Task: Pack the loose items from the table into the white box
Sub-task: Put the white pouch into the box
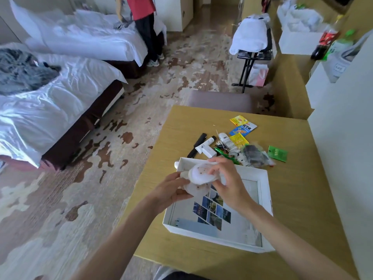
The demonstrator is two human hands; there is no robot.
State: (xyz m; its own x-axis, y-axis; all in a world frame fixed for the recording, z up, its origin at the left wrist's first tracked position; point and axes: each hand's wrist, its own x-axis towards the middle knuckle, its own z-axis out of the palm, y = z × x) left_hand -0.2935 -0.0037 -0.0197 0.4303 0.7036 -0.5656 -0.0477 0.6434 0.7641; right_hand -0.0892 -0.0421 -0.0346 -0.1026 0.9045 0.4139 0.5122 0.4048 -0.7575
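The white box (266, 199) lies open on the wooden table (298, 199), with a printed sheet of photos on its floor. Above its far left corner both hands hold a clear plastic packet (199, 176) of round white pads with dark specks. My left hand (171, 190) grips it from below and my right hand (226, 178) pinches its upper edge. Behind the box lies a heap of loose items: white tubes (205, 145), a black strip (198, 143), yellow and blue sachets (241, 128), a green sachet (277, 153) and a clear bag of dark things (255, 155).
A white wall panel (343, 148) stands along the table's right edge. A chair back (220, 101) sits behind the table. Two beds (60, 93) are at the left across patterned carpet, and a person in red (145, 27) stands at the far bed.
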